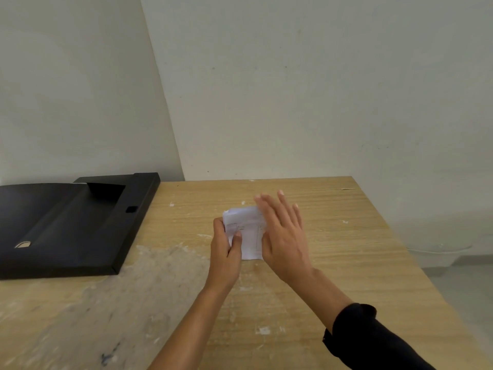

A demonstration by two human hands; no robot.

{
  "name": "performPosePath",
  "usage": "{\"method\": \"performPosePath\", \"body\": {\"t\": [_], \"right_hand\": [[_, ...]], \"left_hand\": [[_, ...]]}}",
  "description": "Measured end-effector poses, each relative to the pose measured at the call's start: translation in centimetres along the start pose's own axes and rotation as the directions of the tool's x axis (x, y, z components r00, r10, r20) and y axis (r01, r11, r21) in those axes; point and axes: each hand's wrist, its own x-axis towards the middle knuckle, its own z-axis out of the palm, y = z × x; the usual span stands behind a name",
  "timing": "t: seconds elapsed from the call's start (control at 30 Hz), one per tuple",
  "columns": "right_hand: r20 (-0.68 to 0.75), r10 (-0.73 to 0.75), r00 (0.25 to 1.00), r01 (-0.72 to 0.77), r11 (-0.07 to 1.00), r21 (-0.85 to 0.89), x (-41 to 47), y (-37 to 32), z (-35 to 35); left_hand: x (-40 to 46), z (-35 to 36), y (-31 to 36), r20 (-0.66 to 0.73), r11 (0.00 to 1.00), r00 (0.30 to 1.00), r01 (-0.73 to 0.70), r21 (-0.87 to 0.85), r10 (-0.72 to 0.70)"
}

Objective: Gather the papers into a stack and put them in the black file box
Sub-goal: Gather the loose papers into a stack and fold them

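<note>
At mid-table, the left hand point(226, 256) pinches a small stack of thin white papers point(246, 231), thumb on top; the right hand point(284, 236), fingers flat and spread, presses its right edge. The matte black file box point(66, 225) lies open, well apart leftward on the paint-flecked wooden table point(346, 249).

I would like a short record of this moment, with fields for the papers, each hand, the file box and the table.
papers: small white stack, printed lines on top, held over the table middle
left hand: grips the stack's left edge, thumb on top
right hand: open and flat, fingers spread, against the stack's right side
black file box: lies open at the table's far left, no papers visible inside
table: wooden, with pale scuffed patches
task state: papers gathered, not yet in the box
</note>
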Motion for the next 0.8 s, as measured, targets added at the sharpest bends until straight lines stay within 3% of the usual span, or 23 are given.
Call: {"method": "performPosePath", "body": {"t": [0.1,0.23,0.37,0.5,0.67,0.8], "right_hand": [[0.023,-0.036,0.999,0.040,0.983,-0.178,-0.1,0.2,0.0],[0.009,-0.051,0.999,0.052,0.973,-0.223,-0.1,0.6,0.1],[0.006,-0.044,0.999,0.044,0.996,0.072,0.8,0.3,-0.6],[0.039,0.137,0.990,-0.142,0.934,0.327,2.0,0.5,-1.6],[0.197,0.322,0.926,-0.377,0.767,0.519,1.2,1.0,-1.1],[0.245,0.404,0.881,-0.460,0.616,0.639,0.0,0.6,0.1]], "left_hand": [[-0.1,0.0,0.2,0.001,1.000,1.000,0.007,0.013,-0.007],[-0.2,0.0,0.1,0.006,1.000,1.000,-0.005,0.028,0.005],[-0.1,-0.1,-0.2,0.017,0.998,0.999,-0.030,0.051,0.029],[0.0,-0.3,-0.4,0.028,0.997,0.998,-0.059,0.041,0.058],[0.2,0.0,-0.9,0.014,0.999,0.999,-0.036,0.024,0.036],[-0.1,0.2,-2.1,-0.027,0.994,0.997,-0.063,0.086,0.066]]}}
